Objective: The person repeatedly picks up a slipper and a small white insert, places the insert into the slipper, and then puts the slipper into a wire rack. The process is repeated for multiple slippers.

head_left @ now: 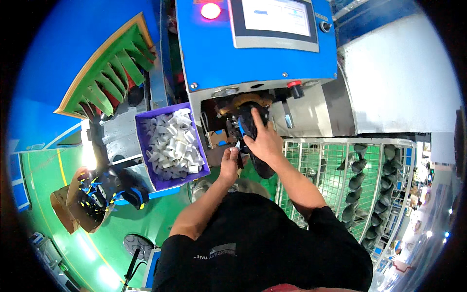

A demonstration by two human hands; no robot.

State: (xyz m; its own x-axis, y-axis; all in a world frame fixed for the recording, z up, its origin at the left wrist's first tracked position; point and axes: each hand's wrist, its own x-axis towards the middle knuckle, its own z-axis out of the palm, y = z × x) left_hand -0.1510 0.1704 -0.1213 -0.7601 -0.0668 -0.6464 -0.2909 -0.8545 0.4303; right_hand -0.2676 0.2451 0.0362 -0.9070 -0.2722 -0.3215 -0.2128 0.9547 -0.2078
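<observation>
A black shoe [263,168] with a blue patch on its side stands under the blue machine [258,61], its far end at the machine's opening. Over its top lies my right hand [265,141], forefinger stretched forward along it and thumb at its left side, gripping it. My left hand [229,164] is closed in a pinch just left of the shoe. A small white piece [238,145] shows at its fingertips; its shape is mostly hidden. Dark metal parts of the machine [233,124] sit close to the shoe's left side.
A purple bin [141,146] full of white plastic pieces [175,141] stands at the left. Beyond it is a rack with green flaps [114,73]. A carton [65,209] holds dark, yellow-marked items. A wire rack [335,170] with dark shoe-shaped pieces stands right. A red-topped knob [295,89] juts from the machine.
</observation>
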